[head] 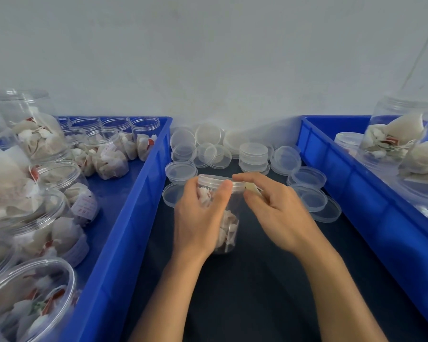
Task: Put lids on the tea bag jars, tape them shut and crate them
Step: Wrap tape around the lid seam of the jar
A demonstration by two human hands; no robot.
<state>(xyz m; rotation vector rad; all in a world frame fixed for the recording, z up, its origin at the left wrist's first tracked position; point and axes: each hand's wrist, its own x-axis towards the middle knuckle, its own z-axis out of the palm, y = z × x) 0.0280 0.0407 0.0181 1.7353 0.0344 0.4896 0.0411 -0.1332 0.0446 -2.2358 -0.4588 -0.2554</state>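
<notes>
A clear plastic jar (229, 228) of tea bags stands on the dark table (257, 280) between two blue crates. A clear lid (213, 180) sits on its mouth. My left hand (198, 218) grips the jar's side, thumb up against the lid's rim. At the lid's right edge my right hand (274, 206) pinches a small strip of pale tape (253, 189), forefinger stretched along the rim. Loose clear lids (255, 154) lie in piles behind the jar.
The left blue crate (124, 230) holds several open jars of tea bags (109, 154). On the right, another blue crate (371, 193) holds jars lying on their sides (391, 139). A pale wall closes off the back.
</notes>
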